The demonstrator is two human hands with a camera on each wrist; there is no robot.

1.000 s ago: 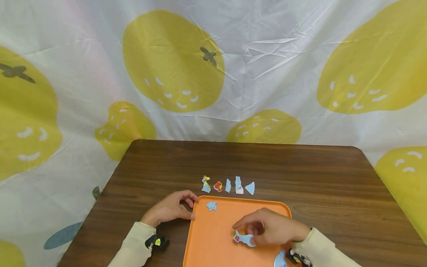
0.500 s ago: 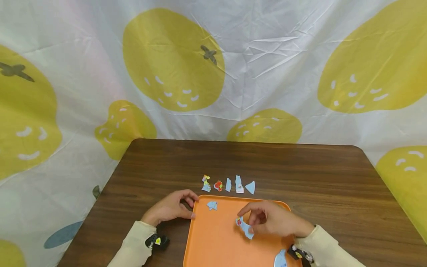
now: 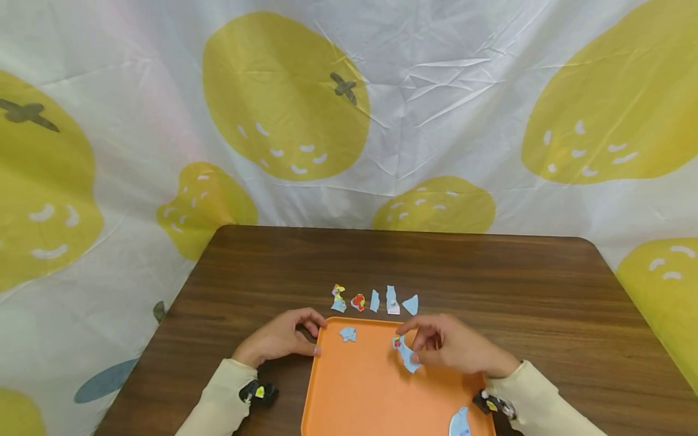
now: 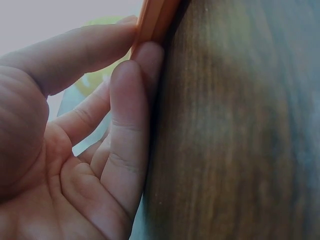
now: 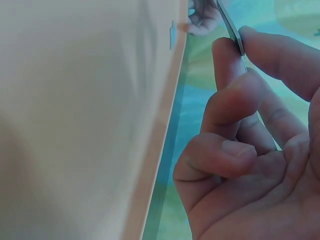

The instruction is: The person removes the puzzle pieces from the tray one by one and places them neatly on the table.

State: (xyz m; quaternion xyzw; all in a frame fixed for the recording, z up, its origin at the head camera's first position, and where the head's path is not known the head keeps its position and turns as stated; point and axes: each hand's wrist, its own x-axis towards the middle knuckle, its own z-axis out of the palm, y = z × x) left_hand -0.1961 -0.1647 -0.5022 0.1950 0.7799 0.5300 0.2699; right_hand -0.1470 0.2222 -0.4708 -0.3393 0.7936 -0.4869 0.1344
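My right hand (image 3: 460, 348) pinches a thin, irregular light-blue puzzle piece (image 3: 406, 356) with a red and yellow patch at one end. It is held over the upper right part of the orange tray (image 3: 360, 387). In the right wrist view, the held piece (image 5: 231, 25) shows edge-on between thumb and fingertip. At the tray's far left corner, my left hand (image 3: 280, 339) grips the rim; the left wrist view shows thumb and fingers around that rim (image 4: 152, 25). Inside the tray lie a small light-blue piece (image 3: 348, 334) near the far left corner and a larger blue piece (image 3: 460, 422) at the near right.
Beyond the tray, several pieces form a row on the brown wooden table (image 3: 262, 260): a yellow one (image 3: 339, 298), a red one (image 3: 358, 302) and light-blue ones (image 3: 392, 301). A white curtain with yellow fruit (image 3: 289, 97) hangs behind the table.
My right hand has lifted the light-blue puzzle piece away and to the right, toward the tray's far edge, and the piece has turned more upright. My left hand has stayed at the rim.
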